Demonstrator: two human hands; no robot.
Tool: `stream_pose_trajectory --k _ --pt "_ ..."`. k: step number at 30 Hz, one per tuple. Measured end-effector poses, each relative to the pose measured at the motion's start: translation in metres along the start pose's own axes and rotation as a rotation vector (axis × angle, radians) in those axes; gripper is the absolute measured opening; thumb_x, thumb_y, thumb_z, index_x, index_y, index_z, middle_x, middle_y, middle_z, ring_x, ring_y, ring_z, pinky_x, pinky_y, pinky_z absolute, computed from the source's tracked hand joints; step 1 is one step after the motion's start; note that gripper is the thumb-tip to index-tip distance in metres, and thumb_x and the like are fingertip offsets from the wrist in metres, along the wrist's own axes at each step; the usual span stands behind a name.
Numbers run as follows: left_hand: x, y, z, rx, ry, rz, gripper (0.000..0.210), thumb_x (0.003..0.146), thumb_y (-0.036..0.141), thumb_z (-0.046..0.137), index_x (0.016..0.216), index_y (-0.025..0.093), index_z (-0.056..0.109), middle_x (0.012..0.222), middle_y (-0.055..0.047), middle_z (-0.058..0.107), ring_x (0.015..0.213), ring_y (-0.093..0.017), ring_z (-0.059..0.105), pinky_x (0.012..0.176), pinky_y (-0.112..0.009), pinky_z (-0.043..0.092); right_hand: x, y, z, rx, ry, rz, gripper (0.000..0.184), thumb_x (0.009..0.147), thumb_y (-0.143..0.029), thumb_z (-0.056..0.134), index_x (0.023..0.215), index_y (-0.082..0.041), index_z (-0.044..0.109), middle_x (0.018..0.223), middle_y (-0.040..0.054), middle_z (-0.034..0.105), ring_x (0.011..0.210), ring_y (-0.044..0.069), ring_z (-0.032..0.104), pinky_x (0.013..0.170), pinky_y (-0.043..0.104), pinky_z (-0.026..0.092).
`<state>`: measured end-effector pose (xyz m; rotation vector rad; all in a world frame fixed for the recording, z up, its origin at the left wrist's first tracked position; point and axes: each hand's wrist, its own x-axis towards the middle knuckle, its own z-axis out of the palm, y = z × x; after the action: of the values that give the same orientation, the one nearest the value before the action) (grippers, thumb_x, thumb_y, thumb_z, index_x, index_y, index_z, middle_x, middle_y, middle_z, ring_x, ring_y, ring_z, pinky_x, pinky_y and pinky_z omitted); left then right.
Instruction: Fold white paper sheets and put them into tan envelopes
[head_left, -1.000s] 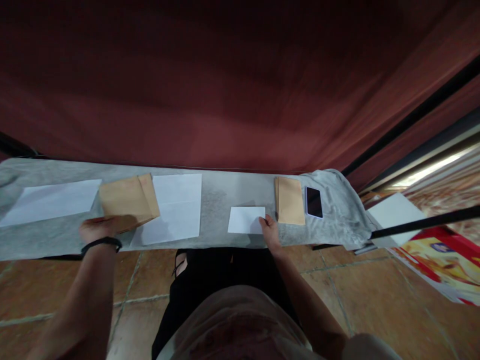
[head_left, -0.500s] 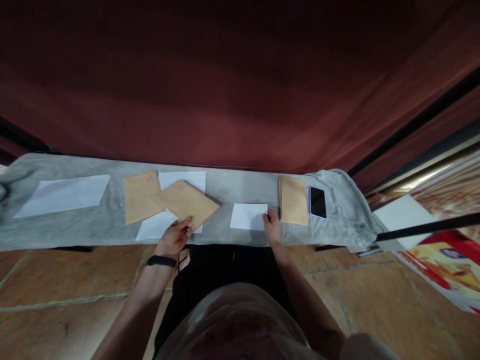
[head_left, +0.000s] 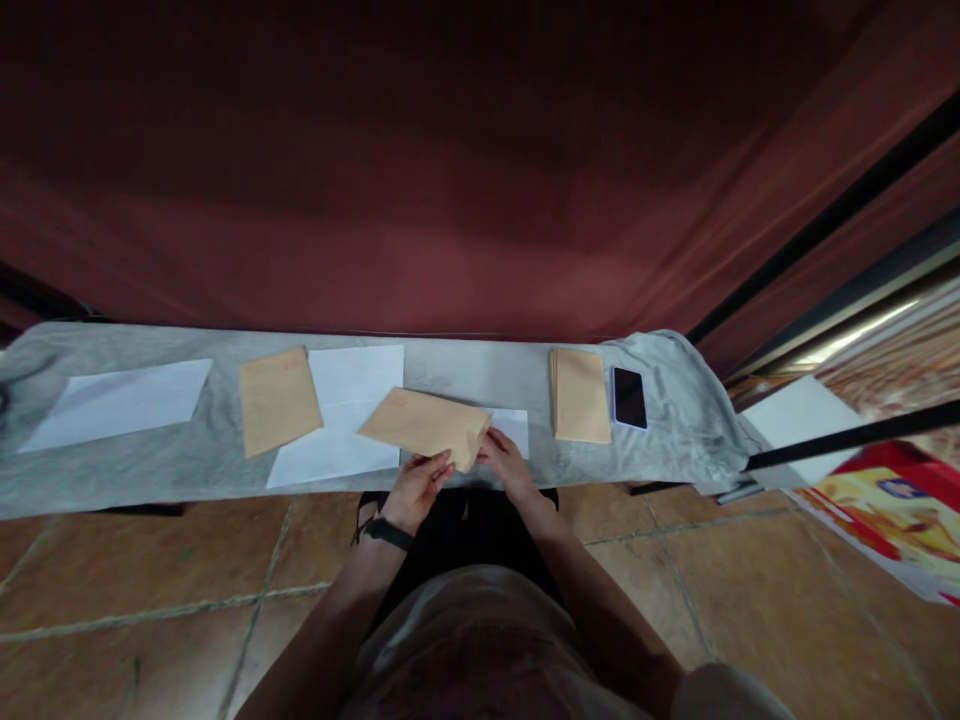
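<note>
Between my hands, a brown paper envelope [head_left: 420, 424] is held above the cloth, tilted, its right end close to me. My left hand [head_left: 421, 488] grips its near edge, fingers closed on it. At its right end my right hand [head_left: 508, 458] has its fingers closed on the envelope's corner. A small folded white sheet [head_left: 513, 428] lies partly hidden under the envelope and behind my right hand. Left of the held envelope lies a larger unfolded white sheet [head_left: 352, 375], partly covered by a second brown envelope [head_left: 277, 400].
A narrow table under grey cloth [head_left: 480, 358] runs across the view. On it are a stack of brown envelopes [head_left: 583, 396], a phone [head_left: 629, 398] and, far left, another white sheet [head_left: 120, 400]. A dark red curtain [head_left: 420, 260] hangs behind. A red and yellow box [head_left: 900, 510] is at right.
My left hand has moved right with the envelope, off the large white sheet and over the small one. My right hand has left the small sheet's edge and taken the envelope's corner.
</note>
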<state>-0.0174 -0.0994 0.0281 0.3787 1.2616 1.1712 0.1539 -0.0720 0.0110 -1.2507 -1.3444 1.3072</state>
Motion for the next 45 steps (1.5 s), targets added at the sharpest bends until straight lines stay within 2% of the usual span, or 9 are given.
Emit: stream_pose_trajectory --k 6,15,20,25,28,31,35,38,45 --pt "-0.007 -0.010 0.009 -0.131 0.031 -0.076 0.025 0.068 0.014 0.087 0.075 0.020 0.064 0.074 0.000 0.073 0.069 -0.013 0.071 0.076 -0.028 0.061 0.002 -0.005 0.000 0.284 0.006 0.220 0.025 0.075 -0.041 0.063 0.091 -0.022 0.069 0.081 0.0004 0.075 0.074 0.022 0.072 0.069 0.035 0.061" --pt "-0.013 -0.019 0.024 -0.136 0.002 -0.153 0.026 0.067 0.016 0.090 0.078 0.013 0.067 0.070 -0.002 0.073 0.061 -0.011 0.068 0.066 -0.022 0.059 0.005 -0.002 -0.006 0.418 -0.014 0.344 0.041 0.064 -0.047 0.076 0.095 -0.021 0.070 0.082 0.0025 0.077 0.069 0.021 0.072 0.061 0.030 0.058" --pt "-0.019 -0.015 0.024 -0.108 -0.021 -0.168 0.026 0.067 0.018 0.090 0.080 0.013 0.068 0.070 -0.003 0.073 0.062 -0.011 0.069 0.062 -0.021 0.057 0.002 -0.004 -0.010 0.431 -0.141 0.303 0.042 0.065 -0.043 0.078 0.101 -0.022 0.071 0.086 0.0027 0.078 0.075 0.023 0.073 0.066 0.033 0.058" --pt "-0.030 -0.022 0.018 0.087 -0.177 -0.189 0.033 0.071 0.035 0.088 0.086 0.013 0.069 0.074 -0.006 0.073 0.066 -0.014 0.070 0.062 -0.022 0.055 0.005 -0.002 -0.017 0.302 -0.064 0.160 0.032 0.068 -0.038 0.075 0.096 -0.023 0.073 0.092 -0.0014 0.077 0.088 0.021 0.070 0.083 0.032 0.056" --pt "-0.036 -0.023 0.014 0.447 -0.291 -0.002 0.032 0.081 0.045 0.076 0.090 0.015 0.068 0.075 -0.005 0.072 0.067 -0.017 0.069 0.064 -0.029 0.056 0.005 0.000 -0.023 0.158 -0.015 0.091 0.028 0.073 -0.042 0.070 0.095 -0.025 0.073 0.094 -0.0024 0.077 0.089 0.020 0.068 0.087 0.034 0.054" --pt "-0.039 -0.012 0.013 0.913 -0.293 0.505 0.035 0.087 0.038 0.069 0.116 0.019 0.067 0.115 -0.012 0.072 0.108 -0.027 0.069 0.094 -0.044 0.055 0.000 0.000 -0.029 0.161 -0.022 0.109 0.030 0.075 -0.044 0.070 0.097 -0.024 0.074 0.092 -0.0011 0.076 0.087 0.020 0.068 0.087 0.035 0.054" --pt "-0.030 0.014 0.016 1.497 -0.341 1.007 0.098 0.075 0.032 0.082 0.158 0.027 0.030 0.170 -0.015 0.014 0.156 -0.036 0.015 0.124 -0.059 0.016 -0.010 -0.005 -0.037 0.214 -0.133 0.129 0.034 0.073 -0.045 0.075 0.098 -0.022 0.074 0.091 0.0007 0.076 0.087 0.021 0.069 0.089 0.037 0.053" --pt "-0.018 0.023 0.015 1.715 -0.422 1.045 0.121 0.066 0.039 0.088 0.162 0.028 0.017 0.171 -0.016 0.001 0.157 -0.038 0.007 0.124 -0.062 0.005 -0.016 -0.011 -0.044 0.190 -0.216 0.115 0.034 0.074 -0.046 0.075 0.098 -0.022 0.075 0.093 -0.0002 0.077 0.089 0.022 0.069 0.090 0.036 0.053" --pt "-0.003 0.020 0.013 1.730 -0.584 1.026 0.126 0.064 0.050 0.086 0.163 0.024 0.011 0.169 -0.019 0.014 0.156 -0.037 0.012 0.123 -0.062 0.003 -0.030 -0.023 -0.055 0.185 -0.288 0.107 0.030 0.075 -0.043 0.074 0.098 -0.023 0.076 0.090 -0.0018 0.076 0.085 0.020 0.069 0.086 0.032 0.053"
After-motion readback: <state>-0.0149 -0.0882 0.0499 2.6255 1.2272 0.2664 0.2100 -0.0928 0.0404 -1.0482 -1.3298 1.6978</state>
